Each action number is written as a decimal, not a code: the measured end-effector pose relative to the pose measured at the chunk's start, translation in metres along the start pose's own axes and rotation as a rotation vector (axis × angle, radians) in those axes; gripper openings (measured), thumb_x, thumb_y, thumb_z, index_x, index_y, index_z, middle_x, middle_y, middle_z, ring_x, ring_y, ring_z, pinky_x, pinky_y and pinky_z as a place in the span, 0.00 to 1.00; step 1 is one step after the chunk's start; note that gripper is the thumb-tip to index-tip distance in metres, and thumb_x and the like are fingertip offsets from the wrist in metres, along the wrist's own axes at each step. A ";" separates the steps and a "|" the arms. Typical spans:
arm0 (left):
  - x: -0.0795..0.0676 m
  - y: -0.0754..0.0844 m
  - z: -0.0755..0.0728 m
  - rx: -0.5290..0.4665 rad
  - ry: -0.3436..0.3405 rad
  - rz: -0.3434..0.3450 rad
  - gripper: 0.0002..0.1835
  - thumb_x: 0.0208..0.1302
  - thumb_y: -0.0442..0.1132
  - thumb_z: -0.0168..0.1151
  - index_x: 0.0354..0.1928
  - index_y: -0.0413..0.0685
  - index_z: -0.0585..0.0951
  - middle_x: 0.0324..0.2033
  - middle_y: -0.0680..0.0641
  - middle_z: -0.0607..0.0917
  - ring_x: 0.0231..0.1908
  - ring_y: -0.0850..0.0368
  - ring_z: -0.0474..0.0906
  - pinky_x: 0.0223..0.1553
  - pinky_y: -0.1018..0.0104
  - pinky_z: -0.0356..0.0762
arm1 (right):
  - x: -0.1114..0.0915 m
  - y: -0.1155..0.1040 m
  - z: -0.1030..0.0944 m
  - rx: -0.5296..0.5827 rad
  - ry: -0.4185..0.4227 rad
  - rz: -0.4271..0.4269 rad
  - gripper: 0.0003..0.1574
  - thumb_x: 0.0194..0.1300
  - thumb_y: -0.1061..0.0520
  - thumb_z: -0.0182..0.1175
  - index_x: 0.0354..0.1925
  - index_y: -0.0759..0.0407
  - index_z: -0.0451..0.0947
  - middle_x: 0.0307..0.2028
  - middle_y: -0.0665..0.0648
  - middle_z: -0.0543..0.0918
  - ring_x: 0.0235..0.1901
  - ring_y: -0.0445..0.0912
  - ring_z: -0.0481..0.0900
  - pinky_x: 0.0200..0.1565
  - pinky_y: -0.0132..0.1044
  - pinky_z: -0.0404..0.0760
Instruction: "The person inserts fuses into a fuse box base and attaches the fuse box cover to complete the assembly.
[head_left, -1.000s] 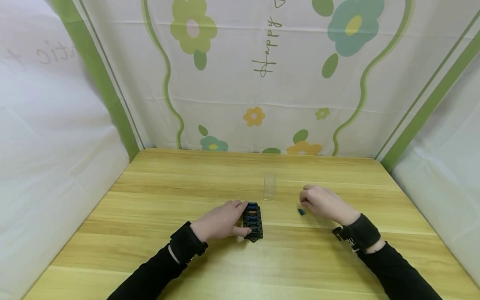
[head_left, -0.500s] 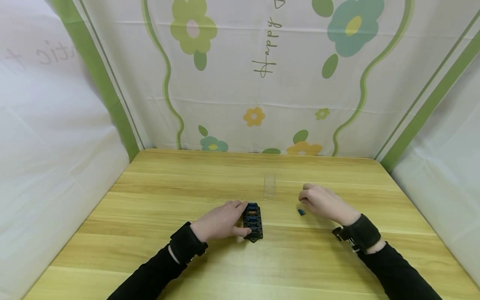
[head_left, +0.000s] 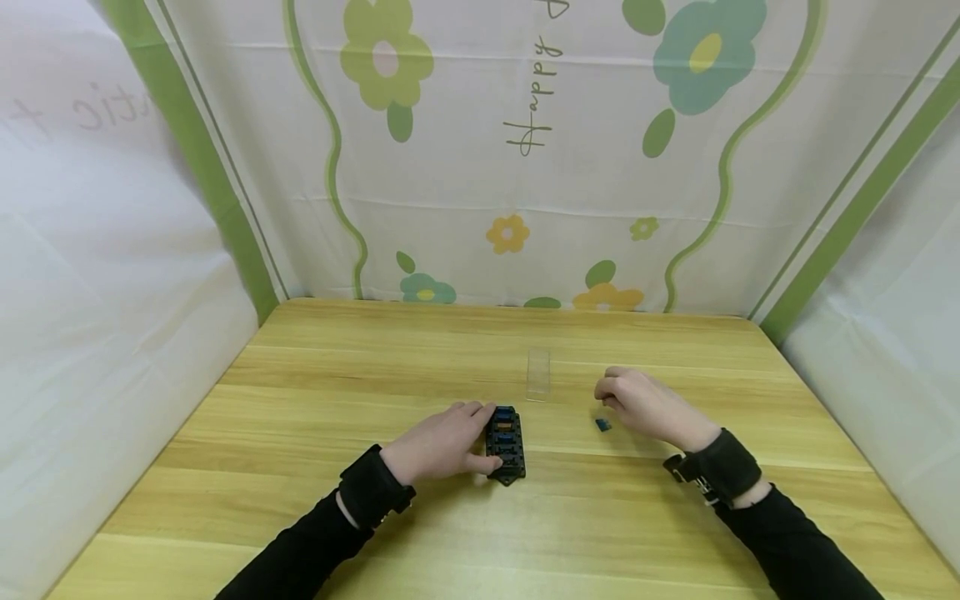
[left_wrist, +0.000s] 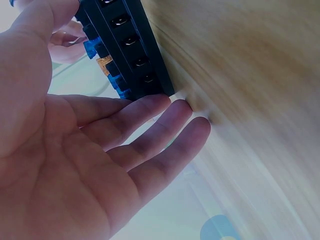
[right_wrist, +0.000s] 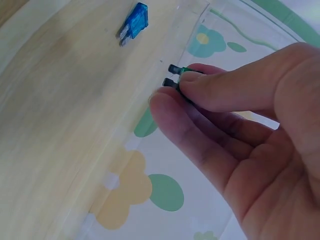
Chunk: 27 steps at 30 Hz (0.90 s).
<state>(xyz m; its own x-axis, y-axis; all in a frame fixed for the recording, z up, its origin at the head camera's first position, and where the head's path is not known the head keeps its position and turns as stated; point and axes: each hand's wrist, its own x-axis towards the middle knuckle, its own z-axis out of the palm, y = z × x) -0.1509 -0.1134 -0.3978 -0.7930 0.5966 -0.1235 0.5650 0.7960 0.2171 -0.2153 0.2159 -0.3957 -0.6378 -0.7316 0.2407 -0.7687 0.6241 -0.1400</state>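
Since the earlier head frames, your right hand [head_left: 641, 404] has drifted slightly left; your left hand [head_left: 438, 442] and the black fuse block [head_left: 513, 467] are unchanged in position.

Pose, right: wrist angled inward, knuckles up, fingertips down above the table [head_left: 480, 546]. You pinch a green fuse [right_wrist: 184, 70] between thumb and forefinger, both dark prongs projecting past the fingertips. A loose blue fuse [head_left: 603, 425] lies just beneath that hand, well apart from the block.

Pose, left: hand spread wide, fingers nearly straight. Fingertips touch the block's far end along its left edge; your thumb rests on the near end. Block lies flat, left of the loose blue fuse and nearer to you than a clear cover [head_left: 538, 375]. Seated in its far portion: an orange fuse [head_left: 505, 427] and several blue ones.

Writing: "Happy" runs sideways on the cloth backdrop [head_left: 457, 167], the next character cut off by the top edge. Left cloth panel [head_left: 112, 250]: mirrored letters, perhaps "tic", the rest indistinct.

Visibility: your fingers cover most of the green fuse, which cannot be made out from the head view. Left wrist view crops the block at the top. Fuse markings too small to read.
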 end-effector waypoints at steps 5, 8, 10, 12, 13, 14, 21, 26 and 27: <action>0.000 0.000 -0.001 -0.001 -0.001 -0.003 0.47 0.63 0.69 0.50 0.72 0.41 0.57 0.65 0.41 0.65 0.64 0.46 0.62 0.62 0.58 0.59 | 0.000 -0.001 -0.001 -0.017 0.011 -0.002 0.12 0.59 0.72 0.60 0.37 0.58 0.83 0.32 0.50 0.77 0.32 0.41 0.77 0.32 0.28 0.76; 0.000 0.001 -0.001 -0.004 -0.002 -0.002 0.47 0.63 0.68 0.50 0.72 0.41 0.57 0.65 0.41 0.65 0.64 0.46 0.62 0.62 0.57 0.59 | 0.000 -0.002 -0.002 -0.037 0.019 -0.004 0.11 0.59 0.70 0.61 0.37 0.57 0.83 0.32 0.50 0.77 0.32 0.41 0.78 0.32 0.29 0.76; 0.000 0.001 -0.001 -0.006 -0.001 0.000 0.47 0.63 0.68 0.50 0.72 0.41 0.57 0.65 0.41 0.66 0.64 0.46 0.62 0.62 0.58 0.60 | 0.000 -0.004 -0.003 -0.045 0.026 -0.006 0.11 0.59 0.69 0.62 0.37 0.57 0.83 0.32 0.50 0.77 0.32 0.41 0.78 0.32 0.29 0.76; 0.000 0.001 -0.001 -0.006 -0.001 0.002 0.47 0.63 0.68 0.50 0.72 0.41 0.57 0.65 0.41 0.66 0.64 0.46 0.63 0.62 0.58 0.60 | 0.000 -0.005 -0.003 -0.049 0.033 -0.008 0.10 0.58 0.68 0.63 0.37 0.56 0.84 0.32 0.50 0.78 0.31 0.40 0.78 0.32 0.28 0.76; 0.000 0.001 -0.001 -0.006 -0.001 0.003 0.47 0.63 0.68 0.50 0.72 0.41 0.57 0.65 0.41 0.66 0.64 0.46 0.63 0.62 0.58 0.60 | 0.000 -0.006 -0.004 -0.051 0.037 -0.010 0.10 0.58 0.68 0.64 0.37 0.56 0.84 0.32 0.50 0.78 0.31 0.40 0.78 0.31 0.28 0.75; 0.000 0.000 0.000 -0.007 -0.002 0.004 0.47 0.63 0.69 0.50 0.72 0.41 0.57 0.65 0.41 0.66 0.64 0.46 0.63 0.62 0.58 0.60 | 0.000 -0.007 -0.004 -0.052 0.043 -0.012 0.10 0.58 0.68 0.64 0.37 0.56 0.84 0.31 0.49 0.78 0.31 0.40 0.78 0.31 0.28 0.75; -0.001 0.000 0.001 -0.008 -0.001 0.009 0.47 0.63 0.69 0.49 0.73 0.41 0.57 0.65 0.42 0.65 0.64 0.46 0.62 0.61 0.58 0.61 | 0.002 -0.010 -0.004 -0.067 0.073 -0.023 0.09 0.56 0.67 0.66 0.37 0.57 0.84 0.30 0.49 0.78 0.28 0.38 0.77 0.28 0.26 0.74; -0.001 0.000 0.000 -0.004 0.001 0.010 0.47 0.63 0.69 0.49 0.73 0.41 0.57 0.65 0.42 0.65 0.64 0.46 0.62 0.62 0.58 0.61 | 0.002 -0.011 -0.004 -0.064 0.094 -0.037 0.09 0.56 0.66 0.66 0.36 0.58 0.84 0.30 0.49 0.78 0.28 0.38 0.77 0.29 0.26 0.74; -0.001 0.000 0.000 -0.004 0.001 0.009 0.47 0.63 0.69 0.49 0.73 0.42 0.57 0.65 0.42 0.65 0.64 0.46 0.62 0.62 0.58 0.61 | 0.002 -0.011 -0.004 -0.061 0.100 -0.043 0.08 0.55 0.66 0.66 0.36 0.58 0.84 0.30 0.49 0.78 0.28 0.39 0.78 0.29 0.26 0.74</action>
<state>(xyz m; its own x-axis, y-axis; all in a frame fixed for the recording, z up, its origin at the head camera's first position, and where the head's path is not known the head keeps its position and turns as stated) -0.1497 -0.1137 -0.3979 -0.7882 0.6036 -0.1203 0.5713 0.7902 0.2218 -0.2080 0.2091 -0.3898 -0.5944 -0.7288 0.3398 -0.7887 0.6108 -0.0696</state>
